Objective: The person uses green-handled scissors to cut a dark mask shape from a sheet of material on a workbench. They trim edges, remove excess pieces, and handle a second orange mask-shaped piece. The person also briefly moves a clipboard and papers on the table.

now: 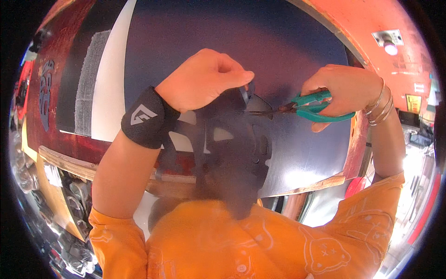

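My left hand, with a black wristband, pinches the upper edge of a dark, thin sheet with cut-out openings. The sheet hangs down in front of my orange shirt, and its lower part is blurred. In my right hand is a pair of scissors with green handles, the fingers wrapped round the grips. The scissors' dark blades point left and reach the sheet's upper edge, just below my left fingertips. Whether the blades are touching the sheet, I cannot tell.
Under my hands a large dark blue-grey panel covers much of the table. To the left lie a white strip, a grey fuzzy strip and dark cut pieces. A wooden edge runs along the near side; an orange-red surface with a knob stands far right.
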`<act>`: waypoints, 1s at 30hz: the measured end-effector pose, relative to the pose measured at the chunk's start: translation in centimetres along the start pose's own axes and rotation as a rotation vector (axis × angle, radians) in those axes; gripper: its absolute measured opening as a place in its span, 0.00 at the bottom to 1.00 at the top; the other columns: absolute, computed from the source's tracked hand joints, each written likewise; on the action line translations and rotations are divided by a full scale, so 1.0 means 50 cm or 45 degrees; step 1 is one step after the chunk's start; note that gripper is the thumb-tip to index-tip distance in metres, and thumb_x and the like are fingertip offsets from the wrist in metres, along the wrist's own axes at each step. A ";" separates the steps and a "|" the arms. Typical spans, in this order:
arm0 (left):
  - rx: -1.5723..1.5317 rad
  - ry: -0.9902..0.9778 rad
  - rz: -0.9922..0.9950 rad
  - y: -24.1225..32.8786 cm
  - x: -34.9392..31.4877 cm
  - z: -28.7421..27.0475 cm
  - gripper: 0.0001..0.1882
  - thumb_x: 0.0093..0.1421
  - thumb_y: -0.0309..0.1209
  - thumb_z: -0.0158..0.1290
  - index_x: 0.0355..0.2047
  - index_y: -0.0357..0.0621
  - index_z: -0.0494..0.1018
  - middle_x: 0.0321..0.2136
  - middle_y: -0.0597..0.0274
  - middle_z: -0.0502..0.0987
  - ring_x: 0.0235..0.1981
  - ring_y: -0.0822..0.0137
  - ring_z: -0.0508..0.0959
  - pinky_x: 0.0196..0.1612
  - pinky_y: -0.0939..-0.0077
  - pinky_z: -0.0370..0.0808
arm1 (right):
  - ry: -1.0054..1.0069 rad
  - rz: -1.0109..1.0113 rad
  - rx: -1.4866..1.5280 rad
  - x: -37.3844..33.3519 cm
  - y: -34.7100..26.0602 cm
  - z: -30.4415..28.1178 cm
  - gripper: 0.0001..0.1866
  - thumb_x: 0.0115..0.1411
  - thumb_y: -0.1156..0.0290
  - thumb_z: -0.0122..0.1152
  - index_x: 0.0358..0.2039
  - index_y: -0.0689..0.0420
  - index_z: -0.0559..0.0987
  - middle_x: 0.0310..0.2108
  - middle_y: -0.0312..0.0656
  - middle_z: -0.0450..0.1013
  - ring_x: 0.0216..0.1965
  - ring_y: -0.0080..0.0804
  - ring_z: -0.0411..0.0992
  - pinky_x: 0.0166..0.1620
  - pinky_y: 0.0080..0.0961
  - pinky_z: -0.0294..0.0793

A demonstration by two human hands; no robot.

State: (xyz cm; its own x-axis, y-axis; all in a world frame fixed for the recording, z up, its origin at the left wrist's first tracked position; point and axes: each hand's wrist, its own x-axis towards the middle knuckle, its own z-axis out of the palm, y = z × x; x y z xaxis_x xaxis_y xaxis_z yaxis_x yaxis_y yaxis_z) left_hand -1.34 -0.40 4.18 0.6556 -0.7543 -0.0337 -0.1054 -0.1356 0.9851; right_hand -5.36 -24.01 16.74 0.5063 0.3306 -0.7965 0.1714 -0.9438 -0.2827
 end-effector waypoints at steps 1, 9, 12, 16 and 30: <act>0.026 -0.005 -0.005 0.001 0.002 -0.002 0.19 0.58 0.42 0.53 0.29 0.34 0.78 0.23 0.60 0.77 0.27 0.72 0.73 0.34 0.79 0.69 | -0.025 -0.057 0.034 0.009 0.005 -0.006 0.20 0.45 0.53 0.69 0.26 0.59 0.79 0.18 0.42 0.72 0.20 0.30 0.68 0.25 0.29 0.66; -0.136 -0.087 -0.206 -0.009 0.011 -0.015 0.14 0.60 0.34 0.53 0.25 0.35 0.75 0.35 0.65 0.74 0.34 0.76 0.72 0.40 0.82 0.67 | -0.271 -0.266 0.184 0.084 0.029 -0.032 0.23 0.48 0.51 0.68 0.26 0.61 0.77 0.16 0.37 0.69 0.19 0.24 0.64 0.24 0.26 0.63; -0.170 -0.077 -0.175 -0.015 0.012 -0.013 0.14 0.60 0.33 0.53 0.24 0.34 0.75 0.35 0.64 0.74 0.33 0.75 0.72 0.40 0.82 0.67 | -0.335 -0.277 0.114 0.105 0.031 -0.037 0.24 0.49 0.50 0.67 0.26 0.62 0.77 0.16 0.37 0.67 0.19 0.24 0.63 0.23 0.27 0.62; -0.158 -0.063 -0.131 -0.023 0.016 -0.013 0.14 0.60 0.33 0.52 0.24 0.33 0.74 0.34 0.64 0.74 0.33 0.75 0.71 0.40 0.82 0.67 | -0.457 -0.291 0.298 0.120 0.038 -0.032 0.27 0.51 0.47 0.64 0.26 0.63 0.76 0.16 0.36 0.68 0.20 0.23 0.63 0.23 0.26 0.61; -0.280 -0.036 -0.003 -0.025 0.016 -0.015 0.15 0.59 0.36 0.53 0.30 0.32 0.77 0.31 0.60 0.78 0.33 0.72 0.75 0.40 0.79 0.69 | -0.502 -0.323 0.346 0.127 0.047 -0.018 0.30 0.52 0.43 0.62 0.27 0.64 0.75 0.18 0.35 0.67 0.22 0.22 0.63 0.24 0.26 0.61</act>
State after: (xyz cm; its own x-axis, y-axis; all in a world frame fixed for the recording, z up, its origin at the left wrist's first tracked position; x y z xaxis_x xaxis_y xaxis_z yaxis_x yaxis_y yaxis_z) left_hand -0.11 -0.37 3.06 0.6341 -0.7724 -0.0380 0.0642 0.0036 0.9979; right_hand -0.97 -24.14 11.52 0.1134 0.5747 -0.8105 -0.0044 -0.8154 -0.5788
